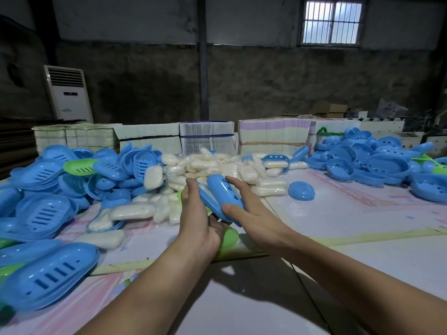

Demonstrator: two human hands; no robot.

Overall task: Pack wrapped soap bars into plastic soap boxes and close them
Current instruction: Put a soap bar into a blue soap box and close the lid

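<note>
Both hands hold one blue soap box up over the bench. The left hand cups it from below, and the right hand presses its side. The fingers hide the box's opening, so I cannot tell if soap is inside.

1. Air conditioner — a white floor unit, far left beyond the fingers, against the wall.
2. Bundled paper stacks line the bench behind the fingers.
3. Barred window — high, right.
</note>
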